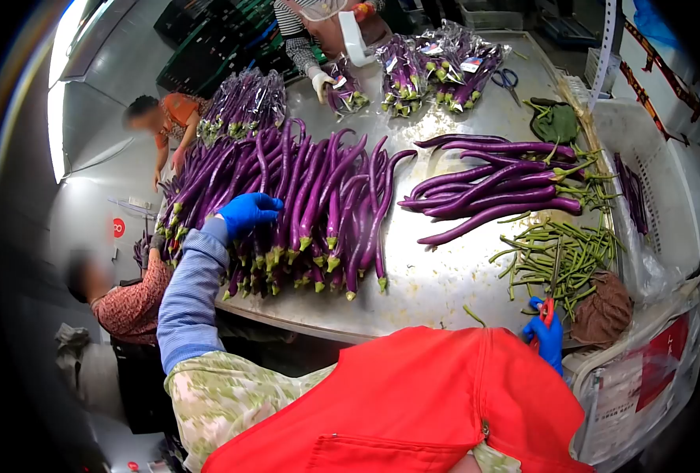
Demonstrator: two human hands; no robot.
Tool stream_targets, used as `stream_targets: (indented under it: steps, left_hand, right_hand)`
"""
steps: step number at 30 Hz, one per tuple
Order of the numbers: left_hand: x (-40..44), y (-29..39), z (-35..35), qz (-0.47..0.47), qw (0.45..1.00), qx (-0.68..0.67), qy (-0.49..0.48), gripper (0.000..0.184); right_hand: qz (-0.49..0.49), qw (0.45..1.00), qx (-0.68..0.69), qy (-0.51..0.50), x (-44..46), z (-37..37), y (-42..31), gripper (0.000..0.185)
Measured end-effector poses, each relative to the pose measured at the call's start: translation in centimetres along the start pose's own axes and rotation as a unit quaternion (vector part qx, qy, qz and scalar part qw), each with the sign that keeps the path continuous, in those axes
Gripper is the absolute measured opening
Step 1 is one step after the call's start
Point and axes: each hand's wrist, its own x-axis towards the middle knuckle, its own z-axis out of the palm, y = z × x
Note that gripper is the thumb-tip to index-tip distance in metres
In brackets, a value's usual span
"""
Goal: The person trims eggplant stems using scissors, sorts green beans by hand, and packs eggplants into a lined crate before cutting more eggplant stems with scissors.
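Note:
My left hand [249,213], in a blue glove, reaches over a large pile of long purple eggplants [310,205]. Its fingers are stretched out over the eggplants, and I see none held in them. My right hand [549,339], also gloved in blue, is closed around the red handles of a pair of scissors [547,311]. Their blades point away from me, over a heap of cut green stems [559,256]. Beyond that heap, a loose group of eggplants [492,185] lies with stems to the right.
Bagged eggplants [437,71] lie at the table's far side, near dark-handled scissors [505,79]. Across from me a co-worker's gloved hand [321,85] touches a bag. Two more people work at left. A brown cloth [602,307] and white crates [665,181] are at right.

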Motion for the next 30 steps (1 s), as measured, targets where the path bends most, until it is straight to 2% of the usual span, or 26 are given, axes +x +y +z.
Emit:
stream_targets:
  steps: [1, 2, 3, 4, 5, 6, 7, 8, 9, 11, 13, 17, 19, 22, 23, 25, 28, 30]
  left_hand:
    - [0.8, -0.4, 0.5, 0.011, 0.998, -0.008, 0.056, 0.045]
    - [1.2, -0.4, 0.9, -0.004, 0.994, 0.071, 0.078, 0.042]
    - [1.3, -0.2, 0.9, 0.029, 0.990, 0.091, 0.099, 0.044]
    - [1.5, 0.4, 1.0, 0.039, 0.990, 0.079, 0.113, 0.044]
    - [3.9, -2.2, 0.9, 0.076, 0.989, 0.024, 0.128, 0.043]
    - [2.9, 1.7, 0.9, 0.031, 0.991, -0.052, 0.123, 0.040]
    - [4.6, 1.4, 0.9, 0.095, 0.967, 0.097, 0.217, 0.038]
    - [5.3, 2.9, 1.2, 0.106, 0.963, 0.059, 0.242, 0.040]
    - [5.1, 6.4, 2.1, 0.173, 0.929, 0.119, 0.304, 0.040]
    - [6.8, 12.2, 4.4, 0.346, 0.898, 0.049, 0.268, 0.042]
    - [8.0, 17.3, 8.4, 0.353, 0.919, -0.063, 0.167, 0.047]
    - [12.5, 27.0, 16.0, 0.476, 0.871, -0.012, 0.120, 0.061]
    - [14.7, 31.2, 18.7, 0.503, 0.853, 0.024, 0.137, 0.072]
    - [19.4, 35.2, 23.1, 0.465, 0.879, -0.009, 0.106, 0.087]
    - [21.3, 35.6, 24.4, 0.419, 0.902, -0.091, 0.039, 0.084]
    - [23.7, 36.4, 26.3, 0.339, 0.927, -0.158, 0.035, 0.073]
    - [25.1, 37.1, 25.7, 0.288, 0.935, -0.203, -0.035, 0.051]
    - [23.3, 37.7, 25.2, 0.296, 0.923, -0.237, -0.074, 0.042]
  right_hand:
    - [0.013, 1.000, 0.003, -0.013, 0.1, 0.1, -0.1, 0.045]
    - [0.025, 0.999, 0.005, -0.024, 0.2, 0.1, -0.1, 0.044]
    - [0.036, 0.999, 0.007, -0.028, 0.3, -0.1, -0.3, 0.044]
    - [0.016, 0.998, 0.035, -0.049, 0.5, -0.2, 0.2, 0.045]
    - [0.015, 0.998, 0.047, -0.042, 0.0, 0.0, 0.0, 0.045]
    - [0.030, 0.996, 0.070, -0.053, 0.0, -0.4, 0.2, 0.046]
    - [0.041, 0.998, 0.013, -0.044, -0.2, -0.4, -0.4, 0.045]
    - [0.045, 0.998, 0.003, -0.048, 0.0, -0.7, -0.2, 0.045]
    - [0.053, 0.996, 0.006, -0.068, 0.3, -1.2, 0.1, 0.046]
    - [0.065, 0.997, -0.003, -0.045, 0.2, -0.5, -0.6, 0.047]
    - [0.062, 0.997, 0.018, -0.037, 0.5, -0.6, -0.1, 0.048]
    - [0.094, 0.994, 0.018, -0.055, 0.9, -0.9, -0.4, 0.048]
    - [0.101, 0.993, 0.019, -0.053, 0.8, -0.8, -0.8, 0.047]
    - [0.116, 0.992, 0.017, -0.055, 0.7, -1.1, -1.1, 0.048]
    - [0.121, 0.991, 0.018, -0.058, 0.8, -1.2, -1.1, 0.049]
    - [0.113, 0.991, 0.052, -0.059, 1.0, -1.6, -0.4, 0.050]
    - [0.099, 0.991, 0.075, -0.049, 0.9, -1.1, -1.4, 0.050]
    - [0.096, 0.991, 0.084, -0.037, 0.8, -0.9, -1.9, 0.047]
